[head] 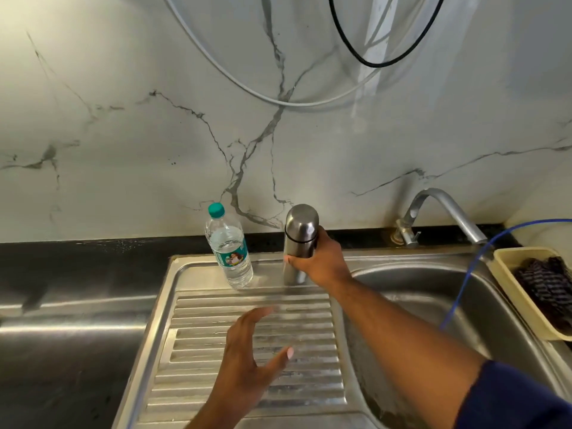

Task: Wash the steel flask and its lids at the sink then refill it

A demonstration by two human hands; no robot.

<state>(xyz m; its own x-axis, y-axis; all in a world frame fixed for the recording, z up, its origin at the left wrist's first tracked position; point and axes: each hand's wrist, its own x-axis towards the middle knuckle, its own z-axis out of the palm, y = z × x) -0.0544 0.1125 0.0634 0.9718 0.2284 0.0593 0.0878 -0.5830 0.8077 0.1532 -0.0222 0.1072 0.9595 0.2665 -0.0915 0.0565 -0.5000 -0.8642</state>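
Fingers (323, 239) of the right hand (325, 264) curl round the middle of the steel flask (301, 230), thumb on its near side. The flask stands upright at the far edge of the draining board (201, 351) with its outer lid (302, 216) on. That mid-body grasp looks chosen for carrying the flask right to the sink basin (418, 292), or for steadying it while the lid is turned. The left hand (247, 351) hovers over the ribbed board, fingers spread and holding nothing, and seems to be reaching for the lid. A water bottle (230, 246), capped and mostly full, stands just left of the flask and apart from it, probably kept handy for the refill. The tap (445, 209) arches over the basin from the far right, and no water can be made out running. A blue hose (464, 280) drops across the basin's right side, its lower end lost against the steel. Motion blur smears the left fingertips. Any inner lid is hidden under the outer one, and the flask's foot is partly covered by the right hand. The tray (507, 283) at the right edge is cut off, and the dark bundle (548, 283) in it is hard to identify.
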